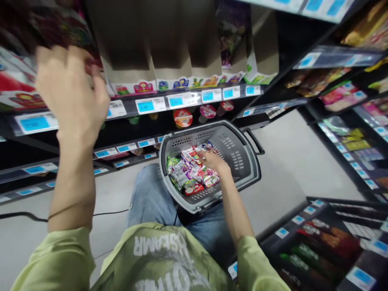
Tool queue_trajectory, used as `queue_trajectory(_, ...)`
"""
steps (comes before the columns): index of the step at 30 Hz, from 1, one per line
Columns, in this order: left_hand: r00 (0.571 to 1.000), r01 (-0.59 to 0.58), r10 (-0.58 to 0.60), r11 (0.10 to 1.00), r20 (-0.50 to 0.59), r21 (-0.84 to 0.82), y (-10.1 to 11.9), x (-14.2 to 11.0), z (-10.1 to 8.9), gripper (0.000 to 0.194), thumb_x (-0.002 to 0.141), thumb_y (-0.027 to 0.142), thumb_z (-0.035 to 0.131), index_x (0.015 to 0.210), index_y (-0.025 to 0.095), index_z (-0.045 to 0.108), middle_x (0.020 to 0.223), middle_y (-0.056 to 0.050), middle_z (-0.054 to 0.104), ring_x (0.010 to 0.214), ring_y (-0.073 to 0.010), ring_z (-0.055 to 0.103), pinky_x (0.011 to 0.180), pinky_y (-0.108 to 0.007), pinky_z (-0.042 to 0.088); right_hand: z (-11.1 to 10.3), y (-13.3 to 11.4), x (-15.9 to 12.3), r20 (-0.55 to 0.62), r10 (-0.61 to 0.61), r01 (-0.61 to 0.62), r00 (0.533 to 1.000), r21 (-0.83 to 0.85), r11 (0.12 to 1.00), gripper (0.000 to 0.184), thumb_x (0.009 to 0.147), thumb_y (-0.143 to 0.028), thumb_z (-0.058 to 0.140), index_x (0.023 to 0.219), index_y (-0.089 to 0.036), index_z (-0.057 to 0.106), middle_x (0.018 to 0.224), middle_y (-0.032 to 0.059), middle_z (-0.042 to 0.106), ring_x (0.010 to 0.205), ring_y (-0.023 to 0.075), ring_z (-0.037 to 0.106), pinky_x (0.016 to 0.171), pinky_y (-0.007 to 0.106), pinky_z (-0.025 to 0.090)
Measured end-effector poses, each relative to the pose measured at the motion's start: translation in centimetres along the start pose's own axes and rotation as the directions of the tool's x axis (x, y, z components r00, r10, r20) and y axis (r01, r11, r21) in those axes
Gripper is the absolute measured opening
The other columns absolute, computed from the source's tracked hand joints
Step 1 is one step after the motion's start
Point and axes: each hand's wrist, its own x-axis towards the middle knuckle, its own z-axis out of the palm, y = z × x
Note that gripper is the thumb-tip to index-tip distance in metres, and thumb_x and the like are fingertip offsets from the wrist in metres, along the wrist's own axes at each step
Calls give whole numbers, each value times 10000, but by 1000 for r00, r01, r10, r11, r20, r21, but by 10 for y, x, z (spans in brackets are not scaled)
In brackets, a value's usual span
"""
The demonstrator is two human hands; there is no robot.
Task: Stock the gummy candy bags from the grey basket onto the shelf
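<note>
While One Hand Is at the Shelf, the Other Is in the Basket

As the head view records them, the entries run as follows. Left hand (71, 87): raised to the upper-left shelf, fingers curled at a dark red packet (65, 26); blurred, so whether it grips cannot be told. Right hand (214, 159): lowered into the basket, fingertips on the packets (hold or mere touch, cannot tell), perhaps to settle or steady them. Grey basket (242, 141): over the knees of the jeans (147, 194), close below the shelf, presumably for a short reach; what bears its weight is hidden. Small glossy packets (183, 169): heaped flat on the basket floor. Display cartons (169, 74): divided into lanes, likely to keep kinds apart, one lane with a purple packet (228, 34) upright. Price labels (147, 106): along the shelf edge. Lidded cups (182, 118): on the shelf beneath.
</note>
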Motion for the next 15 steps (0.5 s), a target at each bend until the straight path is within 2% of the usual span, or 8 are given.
queue_trajectory(4,934,-285,237,946,-268,-156,46,-36,26,330,980,306,365,1110,177,639,1084,-109,649,1125,-284,566,1044,-558,386,4,-1,6,38,-11,11,999,8,1000,369,985,-335,496,1328,-215,559,1202,132,700,1120,256,663,896,300,470)
queue_trajectory(5,899,-399,337,894,-279,-206,64,-48,36,318,962,283,374,1033,160,659,963,-112,660,1036,-276,596,968,-523,442,4,-1,8,41,-13,12,999,7,1000,367,988,-350,492,1325,-219,558,1195,128,702,1113,252,666,890,298,473)
queue_trajectory(6,869,-495,475,826,-140,-270,85,-60,47,309,956,273,388,1019,161,670,912,-99,665,984,-262,615,917,-484,471,4,-1,9,41,-13,13,999,6,1000,372,991,-366,488,1327,-222,554,1196,129,701,1112,254,666,886,300,476)
queue_trajectory(7,788,-571,615,741,16,-353,106,-71,61,308,950,270,399,1028,165,679,915,-93,678,964,-251,629,888,-450,483,3,-1,9,38,-11,11,999,3,1000,379,993,-378,482,1332,-221,548,1203,133,697,1115,259,666,885,307,480)
queue_trajectory(9,491,-630,816,574,303,-524,147,-88,93,319,948,267,424,1090,168,693,993,-106,709,1003,-243,650,874,-393,492,1,0,7,29,-3,3,1000,-5,1000,393,993,-388,472,1332,-202,544,1216,155,688,1122,285,664,887,335,489)
queue_trajectory(10,356,-596,830,555,429,-580,165,-95,112,316,942,264,443,1091,167,704,1038,-117,720,1019,-245,660,870,-374,495,0,0,6,23,2,-2,1000,-9,1000,401,990,-389,473,1330,-189,544,1220,168,684,1125,302,663,893,353,492)
queue_trajectory(12,149,-485,699,668,699,-564,192,-107,150,298,924,267,502,1099,168,722,1154,-137,717,1079,-263,668,898,-354,494,-1,2,3,17,6,-5,1000,-11,1000,415,983,-376,483,1342,-174,531,1238,181,673,1139,323,655,919,382,490)
queue_trajectory(15,64,-424,587,748,807,-511,207,-132,205,242,799,173,660,1019,131,751,1070,-175,740,1065,-310,685,888,-352,504,-1,6,0,7,-9,9,1000,5,1000,414,985,-349,490,1369,-197,504,1278,157,657,1183,305,631,974,386,473)
